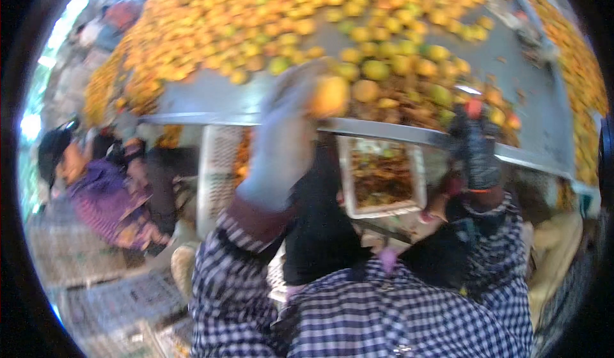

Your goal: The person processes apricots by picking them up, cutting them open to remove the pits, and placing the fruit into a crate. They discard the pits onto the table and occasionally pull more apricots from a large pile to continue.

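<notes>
A round orange fruit [330, 95], without a long axis, is being gripped at two o'clock of the nearer left hand [286, 111], by the surface's [220, 95] edge, ten o'clock from the right hand [473, 143], by which a small red tool [473, 108] is apparently being clasped.

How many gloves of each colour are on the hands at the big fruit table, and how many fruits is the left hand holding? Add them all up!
Pale bluish-white glove, on the left hand: 1
Black glove, on the right hand: 1
Round orange-yellow fruit, in the left hand: 1
Total: 3
</notes>
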Tool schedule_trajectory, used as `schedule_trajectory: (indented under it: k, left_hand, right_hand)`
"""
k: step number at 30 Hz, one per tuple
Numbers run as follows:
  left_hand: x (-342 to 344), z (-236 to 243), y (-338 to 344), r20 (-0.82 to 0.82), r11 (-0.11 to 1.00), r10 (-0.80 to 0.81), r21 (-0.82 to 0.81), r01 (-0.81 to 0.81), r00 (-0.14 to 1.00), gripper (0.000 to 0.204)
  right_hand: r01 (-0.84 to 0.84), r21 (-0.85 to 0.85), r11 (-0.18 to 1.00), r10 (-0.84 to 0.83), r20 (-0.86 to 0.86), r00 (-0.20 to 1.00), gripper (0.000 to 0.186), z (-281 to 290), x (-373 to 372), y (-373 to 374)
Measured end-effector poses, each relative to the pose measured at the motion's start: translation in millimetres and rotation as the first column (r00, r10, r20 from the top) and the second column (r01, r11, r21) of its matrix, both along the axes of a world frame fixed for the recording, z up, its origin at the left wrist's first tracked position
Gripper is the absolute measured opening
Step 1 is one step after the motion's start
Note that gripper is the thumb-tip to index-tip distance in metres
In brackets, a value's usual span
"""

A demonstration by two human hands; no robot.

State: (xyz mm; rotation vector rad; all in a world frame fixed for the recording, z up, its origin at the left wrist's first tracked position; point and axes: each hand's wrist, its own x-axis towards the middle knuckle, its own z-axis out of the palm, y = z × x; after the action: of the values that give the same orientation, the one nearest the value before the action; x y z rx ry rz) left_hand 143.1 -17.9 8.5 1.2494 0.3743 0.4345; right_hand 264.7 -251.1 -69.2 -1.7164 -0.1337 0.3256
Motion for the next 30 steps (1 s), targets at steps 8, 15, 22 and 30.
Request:
schedule_trajectory:
  k: [8, 15, 22, 30]
  left_hand:
    - [-58, -4, -71, -0.029, 0.952, -0.017, -0.307, 0.008, 0.999, 0.048]
    - [-84, -11, -94, -0.052, 0.992, -0.029, 0.119, 0.035, 0.998, 0.041]
    - [-93, -8, -103, -0.02, 0.998, 0.033, -0.061, -0.034, 0.999, 0.053]
    - [-87, -25, -104, 0.125, 0.755, 0.151, 0.626, -0.196, 0.981, 0.043]
  right_hand:
    - [-0.387, 0.332, 0.86, 0.368, 0.122, 0.922, 0.033, 72, -151, -11]
    - [-0.25, 0.125, 0.96, 0.18, 0.406, 0.896, 0.026, 65, -186, -13]
    - [-0.26, 0.032, 0.965, 0.242, 0.273, 0.931, 0.025, 69, -199, -2]
    - [-0.19, -0.178, 0.965, 0.25, 0.423, 0.871, 0.033, 60, -195, -2]
